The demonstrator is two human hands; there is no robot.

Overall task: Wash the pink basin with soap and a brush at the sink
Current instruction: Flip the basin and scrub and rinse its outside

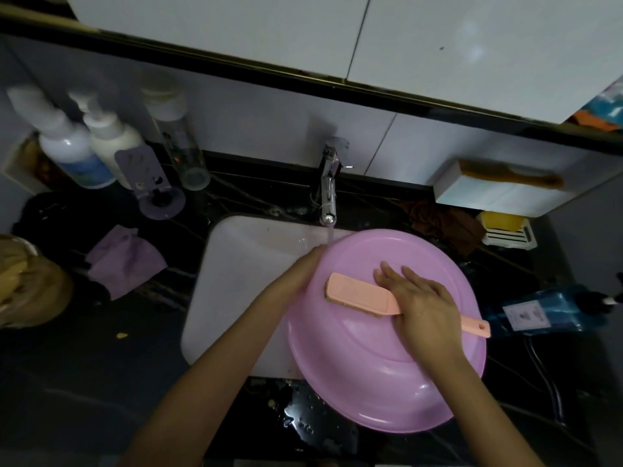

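The pink basin (pixel 381 375) lies upside down over the right part of the white sink (pixel 232 281), its bottom facing up. A peach-pink brush (pixel 357 293) lies bristles-down on that bottom. My right hand (pixel 421 305) holds the brush by its handle, fingers stretched forward over it. My left hand (pixel 303 271) grips the basin's left rim. A thin stream of water runs from the chrome tap (pixel 328 193) onto the basin's far edge.
Pump bottles (pixel 84 143) and a clear bottle (pixel 182 150) stand at the back left. A purple cloth (pixel 124 261) lies left of the sink. At right are a yellow soap (pixel 500 222) in a dish, a brown cloth (pixel 445 227) and a blue bottle (pixel 539 310).
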